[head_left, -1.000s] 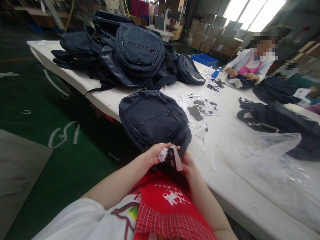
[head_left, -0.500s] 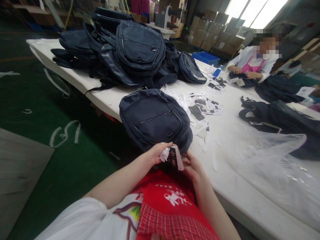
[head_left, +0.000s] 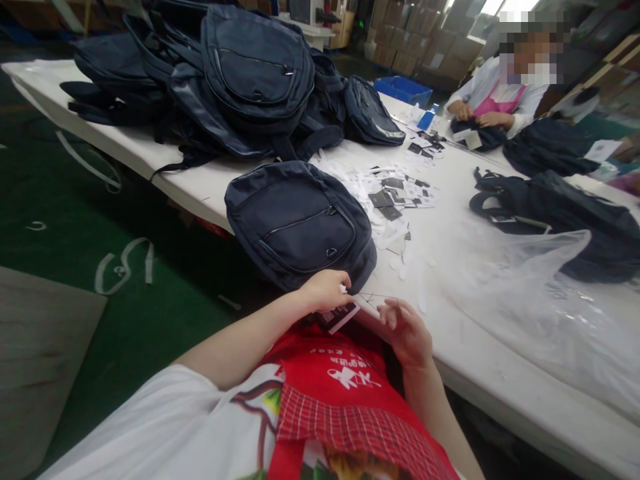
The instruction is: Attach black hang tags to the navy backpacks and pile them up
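A dark navy backpack lies at the table's edge in front of me, its front pocket zip facing up. My left hand is closed at the backpack's lower end, holding a black-and-white hang tag that hangs below the fingers. A bit of crumpled white material pokes out of the same grip. To the right, my right hand is raised just over the table edge, with fingers bent and pinched on a thin dark string. That string stretches across the gap towards the tag in my left hand.
Several navy backpacks are heaped on the white table beyond. Loose tags and white scraps lie mid-table. Clear plastic bags and more backpacks are at right. A co-worker handles a bag across the table, near a blue crate.
My right hand has moved right, away from the tag, drawing a string out. My left hand has turned over the tag, which now sits lower and flatter. The view has shifted slightly.
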`<state>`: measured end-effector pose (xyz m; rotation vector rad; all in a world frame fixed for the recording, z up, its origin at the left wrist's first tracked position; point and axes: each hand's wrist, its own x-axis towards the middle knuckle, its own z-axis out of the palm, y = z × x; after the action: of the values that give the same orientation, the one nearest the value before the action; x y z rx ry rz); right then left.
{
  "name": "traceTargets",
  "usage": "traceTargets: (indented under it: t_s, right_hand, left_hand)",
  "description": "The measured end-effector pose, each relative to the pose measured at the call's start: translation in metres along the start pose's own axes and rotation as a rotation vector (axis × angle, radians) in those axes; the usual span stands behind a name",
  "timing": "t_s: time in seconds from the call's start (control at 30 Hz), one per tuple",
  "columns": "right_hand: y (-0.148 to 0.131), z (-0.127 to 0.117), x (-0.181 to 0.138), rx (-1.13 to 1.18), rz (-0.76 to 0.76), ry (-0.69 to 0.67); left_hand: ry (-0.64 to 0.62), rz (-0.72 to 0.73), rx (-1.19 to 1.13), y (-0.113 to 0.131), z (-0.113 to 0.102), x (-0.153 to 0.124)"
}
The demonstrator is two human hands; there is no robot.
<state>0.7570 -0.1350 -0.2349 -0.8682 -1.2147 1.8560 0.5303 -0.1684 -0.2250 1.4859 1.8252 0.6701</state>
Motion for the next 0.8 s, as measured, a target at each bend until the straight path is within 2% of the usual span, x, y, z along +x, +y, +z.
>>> traceTargets:
  t_s: [0.07, 0.2, 0.3, 0.37, 0.47, 0.57, 0.63, 0.7, 0.77, 0.8]
  right_hand:
    - [-0.004, 0.003, 0.0, -0.166, 0.092, -0.061]
    - [-0.003, 0.008, -0.004, -0.554, 0.288, -0.17]
    - [0.005, 0.009, -0.005, -0.705, 0.381, -0.163]
    - [0.014, 0.013, -0.004, -0.711, 0.398, -0.2]
    - [0.031, 0.025, -0.003, -0.534, 0.371, -0.267]
    - [0.048, 0.039, -0.001, -0.297, 0.41, -0.217]
    - [0.056, 0.045, 0.001, -0.126, 0.451, -0.157]
    - [0.059, 0.049, 0.004, 0.058, 0.501, -0.091]
    - [0.057, 0.053, 0.008, 0.211, 0.58, -0.046]
    - [0.055, 0.056, 0.01, 0.27, 0.621, -0.036]
  left_hand:
    - [-0.002, -0.038, -0.046, 0.001, 0.0, 0.004]
    - [0.038, -0.224, -0.382, -0.002, 0.003, 0.009]
    - [0.13, -0.273, -0.502, -0.004, 0.01, 0.008]
    - [0.179, -0.3, -0.562, -0.004, 0.017, 0.007]
    - [0.222, -0.333, -0.606, -0.003, 0.027, 0.006]
    - [0.216, -0.298, -0.492, 0.003, 0.023, 0.0]
    - [0.214, -0.17, -0.356, 0.009, 0.011, -0.011]
    - [0.29, -0.019, -0.214, 0.016, -0.004, -0.03]
    - [0.355, 0.066, -0.112, 0.02, -0.015, -0.053]
    - [0.342, 0.085, -0.077, 0.021, -0.017, -0.065]
